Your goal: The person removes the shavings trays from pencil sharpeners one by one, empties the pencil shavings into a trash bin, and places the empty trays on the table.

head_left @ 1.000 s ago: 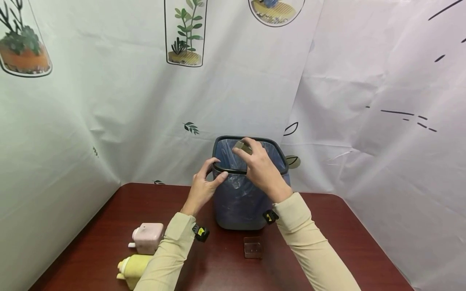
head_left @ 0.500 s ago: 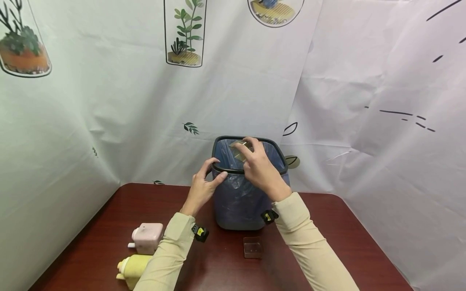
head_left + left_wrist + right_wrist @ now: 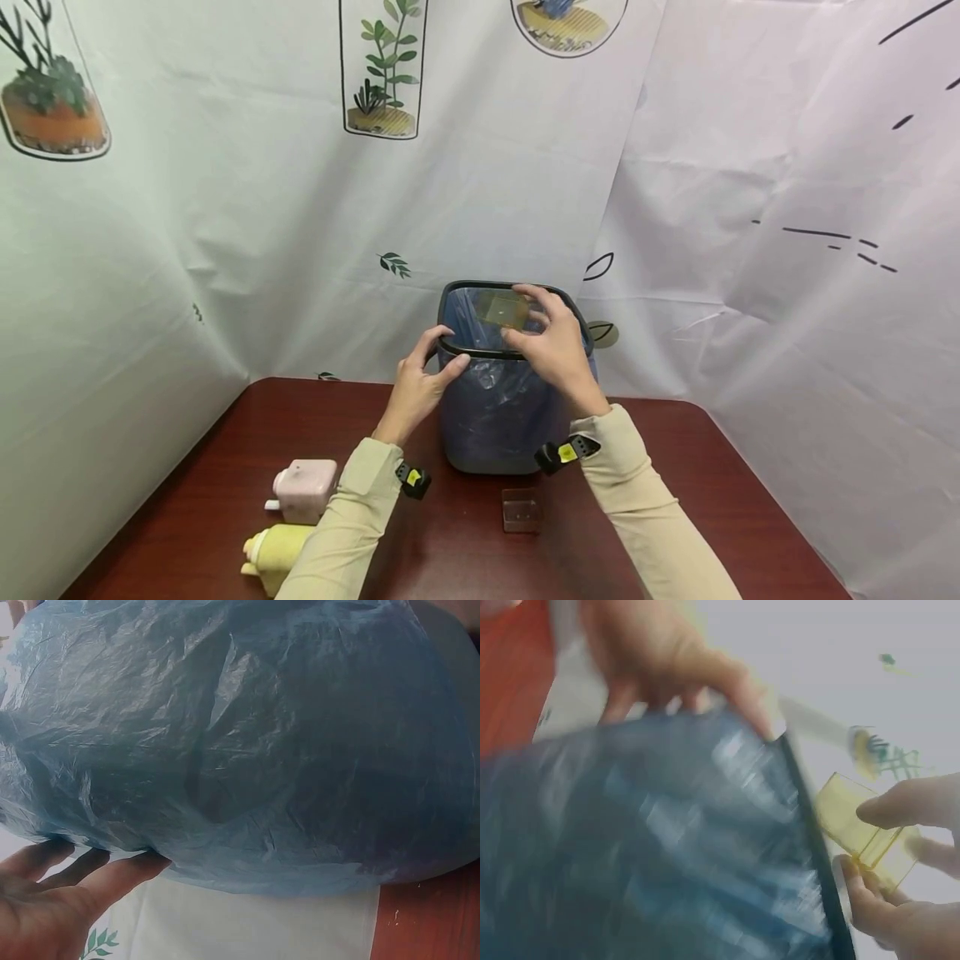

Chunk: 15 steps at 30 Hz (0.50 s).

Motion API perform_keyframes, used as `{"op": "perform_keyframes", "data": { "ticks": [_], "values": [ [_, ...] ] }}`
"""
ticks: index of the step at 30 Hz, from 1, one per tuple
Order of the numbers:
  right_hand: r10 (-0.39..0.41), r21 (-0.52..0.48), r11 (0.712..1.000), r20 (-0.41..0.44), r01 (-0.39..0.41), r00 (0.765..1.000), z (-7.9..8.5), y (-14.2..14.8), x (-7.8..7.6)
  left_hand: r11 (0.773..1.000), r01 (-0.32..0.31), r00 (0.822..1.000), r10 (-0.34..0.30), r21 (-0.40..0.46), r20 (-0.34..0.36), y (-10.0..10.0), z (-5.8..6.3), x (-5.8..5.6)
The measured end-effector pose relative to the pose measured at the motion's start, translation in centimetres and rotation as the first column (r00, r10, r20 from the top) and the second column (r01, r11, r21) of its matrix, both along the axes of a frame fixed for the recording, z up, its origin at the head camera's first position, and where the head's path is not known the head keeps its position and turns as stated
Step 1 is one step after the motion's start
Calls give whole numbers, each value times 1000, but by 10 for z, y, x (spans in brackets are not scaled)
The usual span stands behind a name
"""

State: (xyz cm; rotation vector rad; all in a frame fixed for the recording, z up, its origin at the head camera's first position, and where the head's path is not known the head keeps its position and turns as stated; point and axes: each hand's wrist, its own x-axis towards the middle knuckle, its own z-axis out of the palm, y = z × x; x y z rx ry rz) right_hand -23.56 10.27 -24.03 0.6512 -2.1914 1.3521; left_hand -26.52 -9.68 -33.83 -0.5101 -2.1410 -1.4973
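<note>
A trash bin (image 3: 491, 417) with a dark rim and a thin bluish plastic liner stands on the table. My left hand (image 3: 416, 387) grips the near left part of its rim, thumb outside. In the left wrist view those fingers (image 3: 124, 876) press against the liner (image 3: 247, 750). Over the bin's mouth, my right hand (image 3: 557, 350) holds a small see-through yellow plastic box (image 3: 501, 312) between thumb and fingers. The right wrist view shows the yellow box (image 3: 859, 821) tilted beside the rim, two of its clear panels meeting at an edge.
On the dark red table (image 3: 450, 554), a small clear square plastic tray (image 3: 521, 511) lies before the bin. To the left sit a pinkish boxy object (image 3: 306, 490) with a white stub and a yellow one (image 3: 279, 550), partly behind the left sleeve. A white printed curtain (image 3: 300, 208) hangs behind.
My right hand has turned and shifted slightly right, bringing a broad face of the yellow box into view. The left hand and bin stay in place.
</note>
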Motion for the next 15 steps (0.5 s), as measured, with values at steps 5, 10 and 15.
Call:
{"op": "perform_keyframes", "data": {
  "ticks": [5, 10, 15],
  "values": [
    [168, -237, 965, 223, -114, 960, 8, 2, 6, 1000, 16, 1000, -16, 8, 7, 0, 0, 0],
    [395, -486, 852, 359, -192, 846, 13, 3, 10, 999, 33, 999, -33, 23, 20, 1, 2, 0],
    [511, -593, 775, 384, -219, 769, 17, 5, 13, 999, 39, 999, -40, 21, 31, 3, 16, 17]
  ]
}}
